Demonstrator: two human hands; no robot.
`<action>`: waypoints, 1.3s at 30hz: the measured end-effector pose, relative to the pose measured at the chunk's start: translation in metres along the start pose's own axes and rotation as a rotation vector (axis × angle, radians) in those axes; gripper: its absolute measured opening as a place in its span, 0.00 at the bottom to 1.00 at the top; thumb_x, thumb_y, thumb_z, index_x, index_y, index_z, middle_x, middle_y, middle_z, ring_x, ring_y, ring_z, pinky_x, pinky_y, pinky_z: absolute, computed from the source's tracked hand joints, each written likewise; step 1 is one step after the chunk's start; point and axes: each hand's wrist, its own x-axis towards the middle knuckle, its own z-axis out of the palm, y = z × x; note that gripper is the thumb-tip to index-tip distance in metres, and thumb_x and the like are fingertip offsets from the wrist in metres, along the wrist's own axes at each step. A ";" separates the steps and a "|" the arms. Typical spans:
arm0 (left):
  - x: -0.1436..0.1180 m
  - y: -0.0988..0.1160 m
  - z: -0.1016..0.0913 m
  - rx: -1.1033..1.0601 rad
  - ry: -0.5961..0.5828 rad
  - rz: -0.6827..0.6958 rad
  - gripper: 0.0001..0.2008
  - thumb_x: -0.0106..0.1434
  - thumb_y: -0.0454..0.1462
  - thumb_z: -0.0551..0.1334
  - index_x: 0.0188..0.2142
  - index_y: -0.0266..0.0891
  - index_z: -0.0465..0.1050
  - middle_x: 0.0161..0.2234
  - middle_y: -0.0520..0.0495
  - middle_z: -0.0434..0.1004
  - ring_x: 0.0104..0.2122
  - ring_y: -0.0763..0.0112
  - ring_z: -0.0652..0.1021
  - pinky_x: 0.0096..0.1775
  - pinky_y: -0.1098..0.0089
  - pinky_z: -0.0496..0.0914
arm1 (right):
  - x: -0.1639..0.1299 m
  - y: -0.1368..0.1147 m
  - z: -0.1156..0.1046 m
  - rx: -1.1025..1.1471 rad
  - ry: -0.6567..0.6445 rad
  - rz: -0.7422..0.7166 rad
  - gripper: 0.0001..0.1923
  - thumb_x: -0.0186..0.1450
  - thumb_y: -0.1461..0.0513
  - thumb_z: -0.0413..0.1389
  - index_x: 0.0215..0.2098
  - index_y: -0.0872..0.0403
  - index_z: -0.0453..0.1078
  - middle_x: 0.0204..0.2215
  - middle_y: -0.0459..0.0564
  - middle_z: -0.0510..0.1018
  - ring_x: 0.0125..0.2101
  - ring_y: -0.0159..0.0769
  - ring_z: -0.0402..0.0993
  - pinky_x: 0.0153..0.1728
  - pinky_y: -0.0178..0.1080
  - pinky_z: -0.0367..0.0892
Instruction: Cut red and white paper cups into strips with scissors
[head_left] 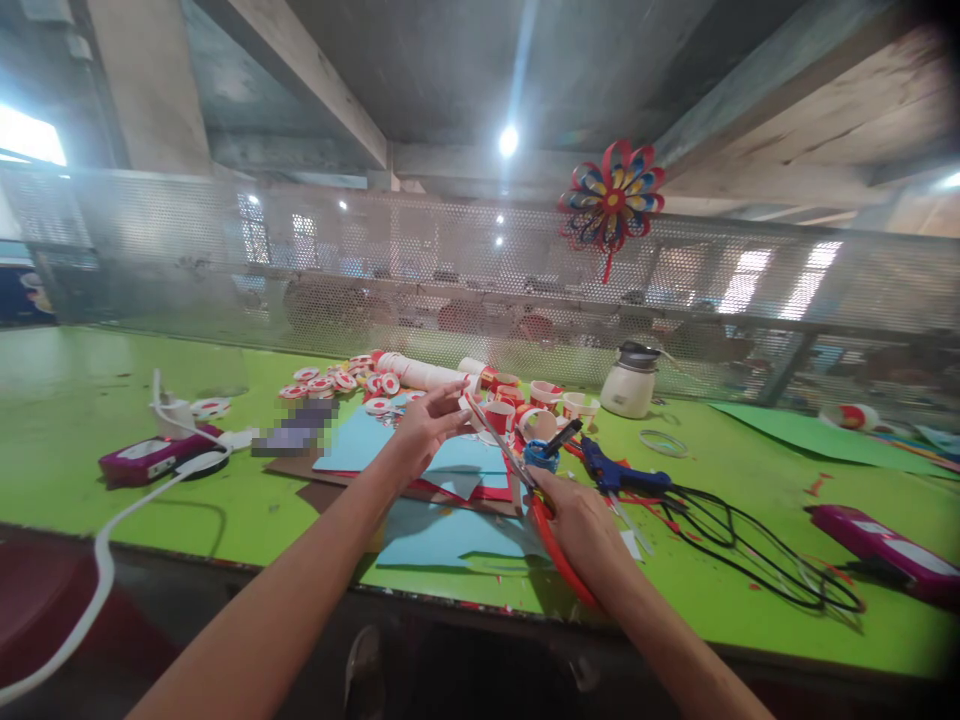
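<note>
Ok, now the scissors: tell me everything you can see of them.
The scissors have long, slim, metal-looking blades and red handles that look like plastic. The right hand grips them above the table, covering part of the handles. The blades slant away and leftward, tips near the left hand; whether they are parted, or touch anything there, is too small to tell.

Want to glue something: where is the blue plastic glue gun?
In the head view, the glue gun lies right of centre on the green tabletop, beyond the right hand, between black pen and looped black cord.
</note>
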 end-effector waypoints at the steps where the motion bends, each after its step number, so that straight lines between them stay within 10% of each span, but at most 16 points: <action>1: 0.000 0.000 0.000 0.001 -0.002 -0.002 0.24 0.47 0.30 0.69 0.46 0.33 0.70 0.37 0.40 0.79 0.34 0.62 0.78 0.39 0.59 0.70 | 0.000 0.000 0.000 -0.004 0.001 0.005 0.19 0.60 0.67 0.50 0.47 0.50 0.73 0.36 0.50 0.83 0.34 0.40 0.77 0.32 0.34 0.64; 39: 0.005 -0.005 -0.005 -0.020 0.051 -0.057 0.17 0.48 0.31 0.69 0.40 0.31 0.75 0.33 0.40 0.79 0.33 0.61 0.79 0.39 0.57 0.72 | 0.001 0.001 -0.002 0.013 -0.019 -0.011 0.22 0.61 0.67 0.51 0.53 0.50 0.69 0.43 0.53 0.80 0.42 0.44 0.76 0.41 0.39 0.67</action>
